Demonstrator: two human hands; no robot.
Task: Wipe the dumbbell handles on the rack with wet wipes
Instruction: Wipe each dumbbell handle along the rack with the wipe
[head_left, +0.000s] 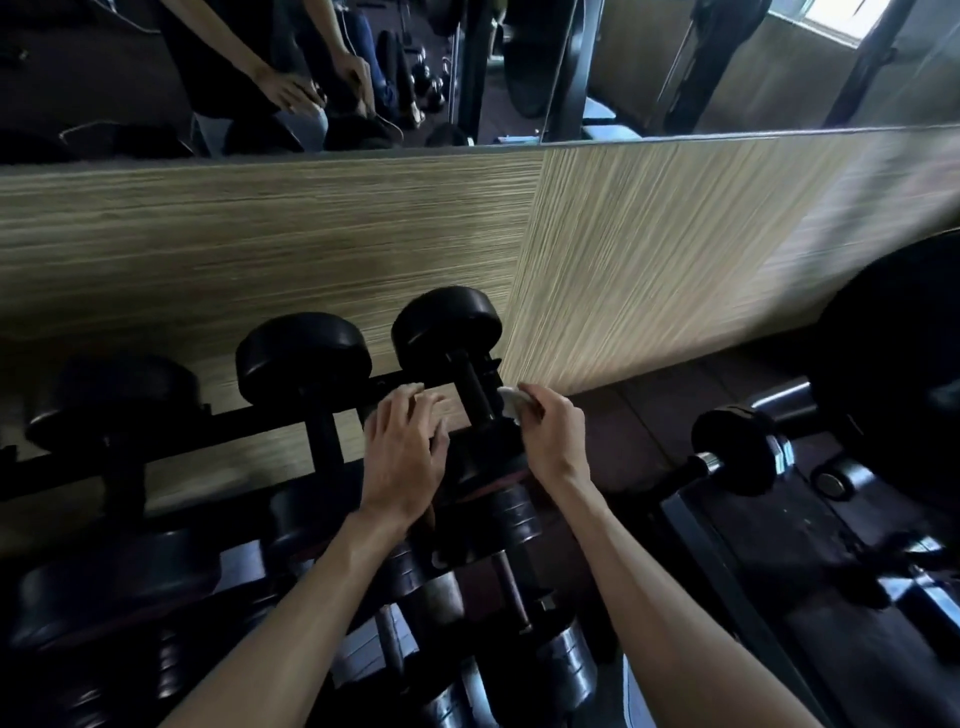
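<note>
Pinching a wet wipe (511, 401), the right hand (550, 436) presses it against the end dumbbell's handle (475, 387); left hand (405, 452) rests spread beside it, neighbouring handles apparently still to do.

A black rack (291, 415) carries rows of black dumbbells (447, 332).

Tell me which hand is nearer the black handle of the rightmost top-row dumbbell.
Right. The right hand holds a white wet wipe beside the black handle; the left hand hovers left of it, fingers spread.
</note>
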